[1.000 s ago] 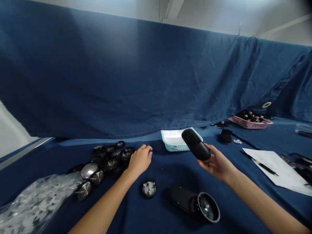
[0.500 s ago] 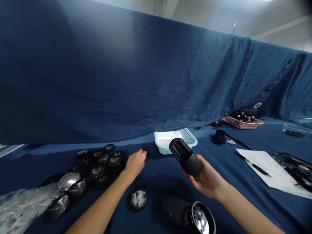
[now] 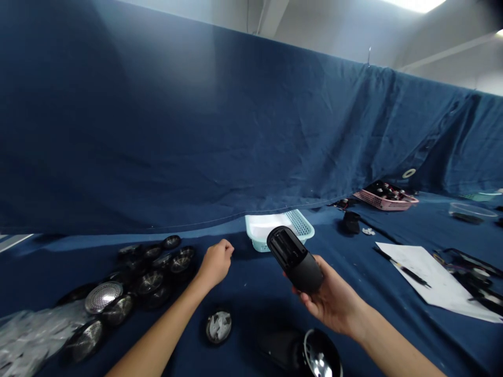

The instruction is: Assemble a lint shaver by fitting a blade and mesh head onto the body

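Note:
My right hand [image 3: 330,302] grips a black cylindrical housing [image 3: 294,260] from below, its open, ribbed end tilted up and to the left. My left hand [image 3: 215,263] rests curled on the blue cloth with nothing visible in it. Nearest to it, on the left, lies a pile of several black discs with metal centres [image 3: 149,283]. A small black cup with white pieces inside [image 3: 218,327] sits below that hand. At the bottom edge, a black housing with a shiny reflector [image 3: 320,357] lies partly cut off by the frame.
A white-lined pale blue basket [image 3: 302,222] stands behind the held housing. Farther right are a black part [image 3: 350,222], a pink basket [image 3: 385,199], a white paper sheet [image 3: 432,277] with a pen [image 3: 403,274], and dark parts [image 3: 471,280]. A bag of white pieces [image 3: 27,340] lies at lower left.
The view has tilted and shifted, so the table items sit lower and further left. My right hand has turned the housing, its open end now facing more toward me. My left hand stays curled.

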A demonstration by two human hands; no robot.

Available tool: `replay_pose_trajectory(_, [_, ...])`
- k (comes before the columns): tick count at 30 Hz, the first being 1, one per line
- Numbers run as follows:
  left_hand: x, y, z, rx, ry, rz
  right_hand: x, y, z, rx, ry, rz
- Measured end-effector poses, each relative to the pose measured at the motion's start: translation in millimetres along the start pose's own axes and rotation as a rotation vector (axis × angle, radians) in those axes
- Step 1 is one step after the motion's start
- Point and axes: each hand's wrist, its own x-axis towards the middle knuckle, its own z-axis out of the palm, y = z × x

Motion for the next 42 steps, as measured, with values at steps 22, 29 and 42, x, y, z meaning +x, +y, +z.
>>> replay_pose_trajectory(22, [-92.9, 105.7, -66.0, -0.993, 0.001, 0.215, -21.5, 14.3, 18.6, -0.005, -0.071, -0.014])
replay_pose_trajectory(29, [-101.5, 108.8, -54.8, -0.52, 0.348, 0.499, -24.3, 18.2, 17.3, -0.02, -0.11, 0.02])
replay_pose_trajectory(42, [-103.9, 108.5, -53.0, -0.402, 0.456, 0.531, -13.3, 9.2, -2.4, -0.602, 0.107, -0.708])
